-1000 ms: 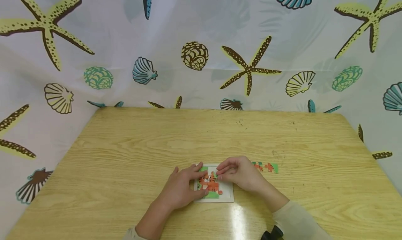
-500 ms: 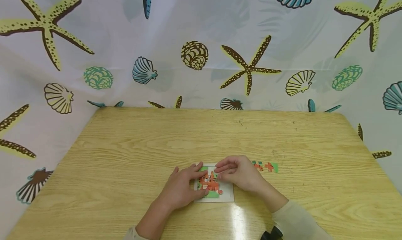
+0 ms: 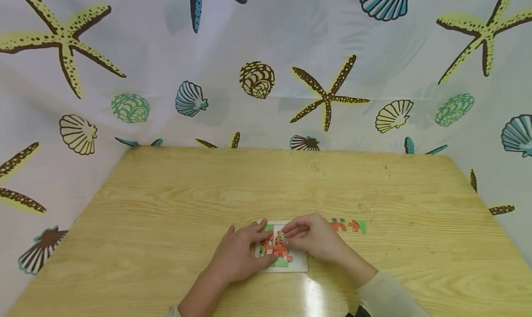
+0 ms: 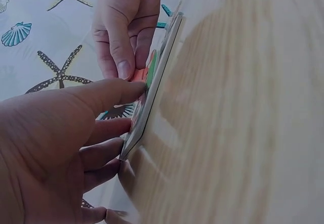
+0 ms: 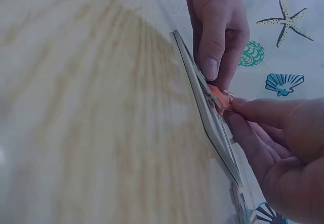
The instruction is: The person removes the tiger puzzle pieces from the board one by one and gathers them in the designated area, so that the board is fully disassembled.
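A tiger jigsaw puzzle (image 3: 281, 262) lies partly assembled in a white puzzle tray (image 3: 300, 264). My left hand (image 3: 238, 254) rests over the tray's left side, its fingers spread and thumb and fingertips touching the pieces. My right hand (image 3: 317, 238) is above the tray's right part. Thumb and forefinger pinch a puzzle piece (image 5: 226, 100) that looks orange in the right wrist view, at the edge of the tiger picture. The fingers hide most of that piece. In the left wrist view an orange and green part of the puzzle (image 4: 151, 71) stands a little above the tray surface.
Several loose orange and green puzzle pieces (image 3: 354, 225) lie on the wooden table (image 3: 187, 188), right of the tray. A white cloth (image 3: 232, 44) printed with shells and starfish hangs behind and beside the table.
The head view has tilted up slightly, so the whole scene sits lower. My right fingertips have shifted slightly closer to the tiger picture. The left hand stays on the tray.
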A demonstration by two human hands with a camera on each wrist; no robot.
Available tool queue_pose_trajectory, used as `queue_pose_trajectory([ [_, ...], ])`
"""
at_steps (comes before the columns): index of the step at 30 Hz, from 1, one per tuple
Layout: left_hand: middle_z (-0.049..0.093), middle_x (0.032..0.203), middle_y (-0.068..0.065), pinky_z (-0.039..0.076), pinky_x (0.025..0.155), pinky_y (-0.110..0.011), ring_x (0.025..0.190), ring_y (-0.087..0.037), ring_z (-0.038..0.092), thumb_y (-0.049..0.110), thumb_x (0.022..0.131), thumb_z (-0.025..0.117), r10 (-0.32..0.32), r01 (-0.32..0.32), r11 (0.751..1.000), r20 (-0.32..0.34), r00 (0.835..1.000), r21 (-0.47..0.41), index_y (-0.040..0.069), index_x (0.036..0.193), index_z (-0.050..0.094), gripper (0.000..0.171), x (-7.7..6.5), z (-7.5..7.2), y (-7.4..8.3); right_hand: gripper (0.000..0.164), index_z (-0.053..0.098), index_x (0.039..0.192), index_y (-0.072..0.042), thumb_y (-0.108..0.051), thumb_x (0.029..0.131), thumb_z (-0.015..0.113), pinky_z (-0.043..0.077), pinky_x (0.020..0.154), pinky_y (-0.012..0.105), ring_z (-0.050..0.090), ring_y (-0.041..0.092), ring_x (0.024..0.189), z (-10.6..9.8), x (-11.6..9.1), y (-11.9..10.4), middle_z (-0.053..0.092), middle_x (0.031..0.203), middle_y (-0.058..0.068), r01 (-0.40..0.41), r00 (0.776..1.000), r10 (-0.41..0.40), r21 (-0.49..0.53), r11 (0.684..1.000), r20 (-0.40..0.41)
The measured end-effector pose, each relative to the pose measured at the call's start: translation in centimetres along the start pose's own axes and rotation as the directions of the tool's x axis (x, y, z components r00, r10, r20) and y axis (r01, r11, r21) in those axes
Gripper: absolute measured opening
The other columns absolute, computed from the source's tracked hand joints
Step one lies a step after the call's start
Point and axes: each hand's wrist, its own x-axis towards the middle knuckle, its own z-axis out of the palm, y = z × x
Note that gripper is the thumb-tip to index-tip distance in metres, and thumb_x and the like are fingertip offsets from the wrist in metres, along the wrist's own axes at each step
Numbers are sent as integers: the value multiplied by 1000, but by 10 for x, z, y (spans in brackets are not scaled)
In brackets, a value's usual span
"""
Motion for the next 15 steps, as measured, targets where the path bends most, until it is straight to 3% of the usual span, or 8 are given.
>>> queue_pose_trajectory([
  [5, 54, 154, -6, 18, 119, -73, 144, -35, 48, 43, 87, 84, 14, -13, 1000, -26, 1000, 15, 13, 134, 72, 58, 4, 1, -1, 17, 78, 106, -1, -9, 91, 80, 61, 78, 29, 76, 17, 87, -1, 2, -2, 79, 97, 10, 7, 1000, -7, -11, 1000, -9],
  [15, 53, 155, -6, 17, 120, -73, 146, -37, 46, 37, 84, 87, -9, 9, 1000, -12, 1000, 13, 14, 136, 71, 59, 1, 3, -1, 13, 78, 102, -1, -5, 90, 80, 60, 77, 24, 75, 14, 86, 3, -3, -6, 78, 94, 8, 59, 998, -59, 11, 998, 14],
])
